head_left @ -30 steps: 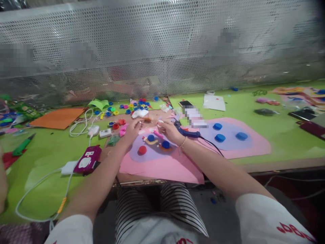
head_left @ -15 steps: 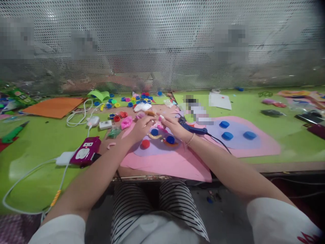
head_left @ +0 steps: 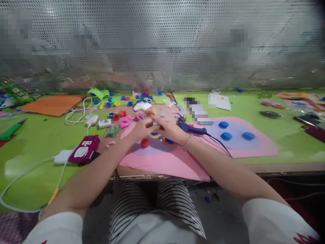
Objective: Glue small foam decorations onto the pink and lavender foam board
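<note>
My left hand (head_left: 144,128) and my right hand (head_left: 170,128) meet above a pink and purple paper cutout (head_left: 152,162). Fingers of both hands are curled inward and touch or nearly touch; anything between the fingertips is too small and hidden to name. On the cutout below lie a red bottle cap (head_left: 145,143) and a blue cap (head_left: 168,140) on an orange piece, partly covered by my right hand. Another blue cap (head_left: 154,133) with a pale yellow curved strip shows between the hands. A dark blue glue gun (head_left: 194,129) rests just right of my right hand.
A second cutout (head_left: 264,145) with blue caps (head_left: 226,136) lies to the right. Left are a magenta power box (head_left: 85,149), white cables, a charger (head_left: 105,123) and orange paper (head_left: 52,105). Several coloured caps (head_left: 137,101) lie at the back before a perforated metal panel (head_left: 162,44).
My hands have drawn closer together, with the right fingers now over toward the left ones. They cover more of the blue caps. The view has shifted slightly.
</note>
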{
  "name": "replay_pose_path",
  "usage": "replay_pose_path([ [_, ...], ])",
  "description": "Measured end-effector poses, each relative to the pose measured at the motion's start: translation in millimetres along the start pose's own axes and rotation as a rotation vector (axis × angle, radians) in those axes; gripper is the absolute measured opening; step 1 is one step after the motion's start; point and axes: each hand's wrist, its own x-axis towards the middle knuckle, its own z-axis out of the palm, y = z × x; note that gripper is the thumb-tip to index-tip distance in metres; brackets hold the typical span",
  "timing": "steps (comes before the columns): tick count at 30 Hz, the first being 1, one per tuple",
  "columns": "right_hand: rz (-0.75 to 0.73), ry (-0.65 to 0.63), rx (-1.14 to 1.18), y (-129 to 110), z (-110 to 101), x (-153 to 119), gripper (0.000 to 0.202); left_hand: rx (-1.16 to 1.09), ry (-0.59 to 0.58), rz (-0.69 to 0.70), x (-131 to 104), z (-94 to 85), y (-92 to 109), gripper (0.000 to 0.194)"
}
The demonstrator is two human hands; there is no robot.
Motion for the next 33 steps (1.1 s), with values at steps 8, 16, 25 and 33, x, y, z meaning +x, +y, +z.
replay_pose_path([
  [8, -0.038, 0.16, 0.082, -6.0, -12.5, 0.1, 0.034, -0.167, -0.01, -0.055, 0.0, -0.4, 2.1, 0.023],
  [16, -0.016, 0.13, 0.1, -12.4, -6.9, 2.6, 0.021, -0.191, -0.047, -0.068, 0.1, -0.4, 3.5, 0.019],
  [25, 0.002, 0.058, 0.248, -8.2, -10.3, 5.6, 0.029, -0.252, -0.042, -0.18, 5.1, 0.3, -5.9, 0.016],
  [33, 0.273, 0.258, 0.312, 5.4, -9.3, 5.4, 0.032, -0.584, 0.018, -0.34, 9.5, 0.7, -6.7, 0.01],
])
